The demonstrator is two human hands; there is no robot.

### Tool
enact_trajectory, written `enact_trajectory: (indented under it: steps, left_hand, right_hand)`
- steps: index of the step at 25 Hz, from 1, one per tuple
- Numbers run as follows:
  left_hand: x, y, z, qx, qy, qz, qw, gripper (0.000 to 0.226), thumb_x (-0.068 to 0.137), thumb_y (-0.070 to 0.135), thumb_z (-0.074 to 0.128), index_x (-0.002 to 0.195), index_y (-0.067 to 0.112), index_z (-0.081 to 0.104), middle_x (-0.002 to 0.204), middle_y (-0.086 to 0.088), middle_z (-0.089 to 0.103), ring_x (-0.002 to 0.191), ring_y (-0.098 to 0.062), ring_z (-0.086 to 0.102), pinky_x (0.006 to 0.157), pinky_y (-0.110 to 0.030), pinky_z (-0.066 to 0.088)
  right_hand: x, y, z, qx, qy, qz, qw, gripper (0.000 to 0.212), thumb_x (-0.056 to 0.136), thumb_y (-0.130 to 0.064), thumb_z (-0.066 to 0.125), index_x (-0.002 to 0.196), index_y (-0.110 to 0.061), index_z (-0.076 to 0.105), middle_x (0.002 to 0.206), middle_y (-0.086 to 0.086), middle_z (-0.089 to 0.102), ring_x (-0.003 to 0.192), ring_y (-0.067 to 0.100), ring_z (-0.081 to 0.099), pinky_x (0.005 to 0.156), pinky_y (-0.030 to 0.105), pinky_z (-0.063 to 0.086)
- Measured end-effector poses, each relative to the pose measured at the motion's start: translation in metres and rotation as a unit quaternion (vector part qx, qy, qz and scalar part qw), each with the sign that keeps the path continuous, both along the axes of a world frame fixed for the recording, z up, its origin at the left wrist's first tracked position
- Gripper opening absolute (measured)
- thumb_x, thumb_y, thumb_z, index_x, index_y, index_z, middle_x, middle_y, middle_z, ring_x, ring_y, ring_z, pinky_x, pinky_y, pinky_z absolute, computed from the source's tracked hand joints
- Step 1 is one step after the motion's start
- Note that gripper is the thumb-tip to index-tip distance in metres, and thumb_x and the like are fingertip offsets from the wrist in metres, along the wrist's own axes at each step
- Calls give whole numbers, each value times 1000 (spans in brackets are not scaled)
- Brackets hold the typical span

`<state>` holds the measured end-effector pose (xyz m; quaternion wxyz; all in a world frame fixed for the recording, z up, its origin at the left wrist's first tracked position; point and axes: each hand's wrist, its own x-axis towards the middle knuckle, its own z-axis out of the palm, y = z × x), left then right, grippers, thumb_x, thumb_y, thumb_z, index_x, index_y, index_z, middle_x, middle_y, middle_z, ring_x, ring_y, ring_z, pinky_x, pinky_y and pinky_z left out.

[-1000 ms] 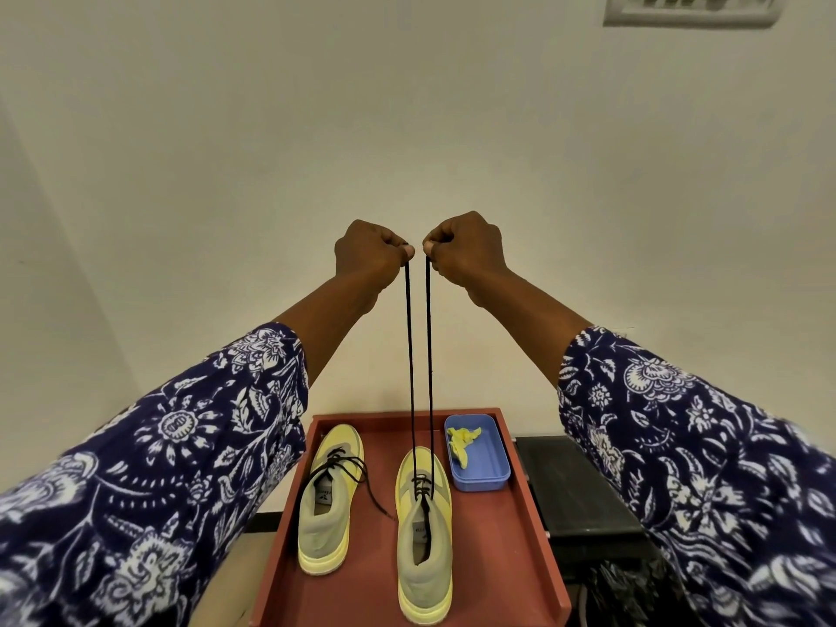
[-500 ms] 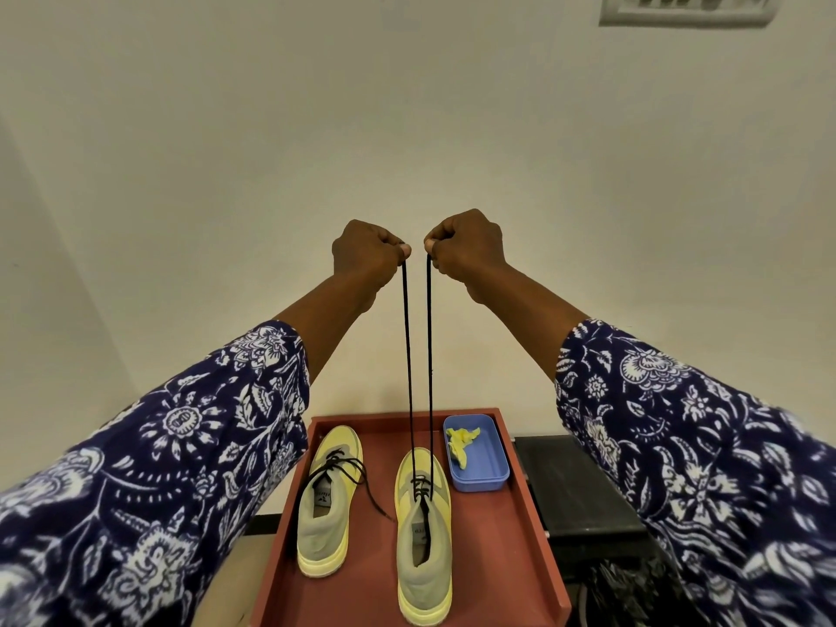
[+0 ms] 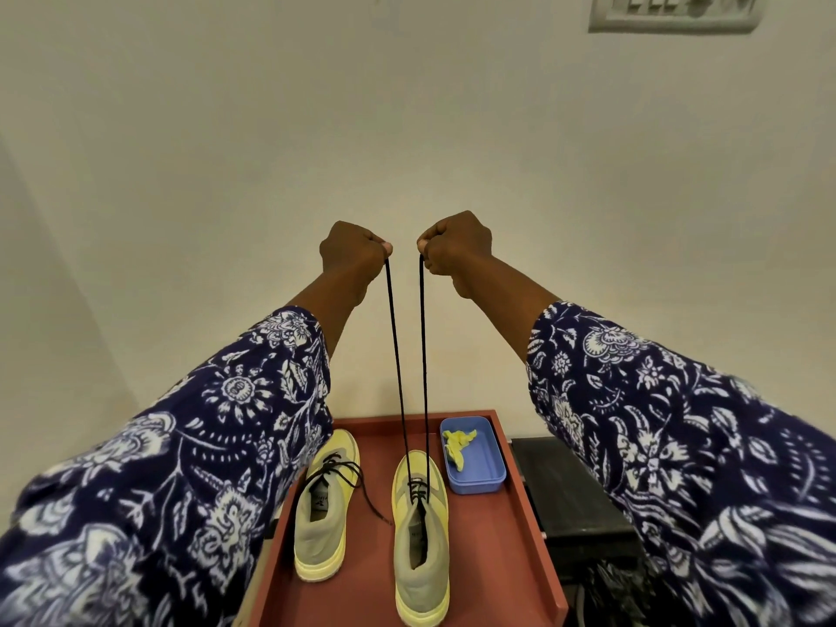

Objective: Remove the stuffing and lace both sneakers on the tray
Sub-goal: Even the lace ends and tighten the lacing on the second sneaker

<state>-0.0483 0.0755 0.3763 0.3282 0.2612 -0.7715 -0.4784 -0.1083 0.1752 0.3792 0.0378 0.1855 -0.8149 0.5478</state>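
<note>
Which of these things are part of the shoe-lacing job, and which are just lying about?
Part of the job:
left hand and right hand, each pinching an end of the black lace
right sneaker
left sneaker
red tray
blue tub holding yellow stuffing

Just lying about:
black stand
wall switch plate

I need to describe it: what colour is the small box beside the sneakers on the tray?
Blue box, shown in the head view.
</note>
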Motion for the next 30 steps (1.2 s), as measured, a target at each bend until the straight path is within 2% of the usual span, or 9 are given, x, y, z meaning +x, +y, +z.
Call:
enact_trajectory:
  steps: [3, 7, 18, 23, 25, 28, 30]
  left_hand:
    - [-3, 4, 1, -3, 0, -2, 1000, 16, 83, 9, 67, 96, 0, 69, 104, -18, 67, 100, -29, 64, 81, -29, 50]
    - [-6, 9, 1, -13, -2, -13, 1000, 16, 83, 9, 67, 95, 0, 69, 104, -18, 67, 101, -29, 63, 82, -29, 50]
    - [-9, 10, 0, -9, 5, -14, 1000, 15, 83, 9, 66, 95, 1, 69, 103, -17, 68, 99, -29, 64, 85, -32, 52]
    - [-11, 9, -3, -8, 6, -19, 1000, 15, 84, 10, 66, 95, 1, 69, 101, -16, 68, 94, -28, 64, 81, -32, 51]
    - [-12, 9, -4, -7, 7, -28, 1000, 16, 84, 11, 66, 95, 0, 69, 94, -14, 68, 85, -25, 62, 81, -32, 51]
    - [-12, 10, -7, -11, 4, -42, 999, 14, 84, 10, 65, 93, 0, 69, 70, -3, 60, 76, -21, 58, 78, -32, 50]
    - [-12, 9, -8, -13, 5, -47, 999, 13, 85, 10, 65, 92, 0, 69, 66, 0, 57, 75, -20, 58, 74, -31, 50]
  right_hand:
    - [0, -5, -1, -4, -5, -4, 1000, 18, 78, 7, 54, 88, 3, 70, 95, 19, 69, 81, 28, 63, 77, 38, 57]
    - [-1, -6, -2, -11, -2, -3, 1000, 17, 79, 5, 55, 87, 2, 70, 94, 19, 69, 87, 32, 66, 78, 40, 57]
    - [-5, -8, -2, -13, -3, -3, 1000, 15, 81, 3, 59, 91, 1, 70, 97, 18, 68, 91, 32, 66, 82, 43, 57]
    - [-8, -9, -6, -15, -1, 0, 1000, 15, 80, 4, 57, 87, 4, 70, 95, 21, 69, 88, 33, 66, 80, 42, 56]
    - [-10, -9, -8, -16, -2, 1, 1000, 16, 79, 4, 56, 87, 5, 70, 95, 22, 69, 84, 33, 65, 79, 41, 56]
    - [-12, -11, -12, -14, -4, 0, 1000, 14, 81, 1, 59, 90, 3, 70, 96, 20, 68, 91, 34, 66, 82, 44, 57]
    - [-12, -11, -15, -13, -8, 0, 1000, 13, 82, 0, 59, 89, 2, 70, 96, 19, 68, 91, 34, 66, 82, 45, 57]
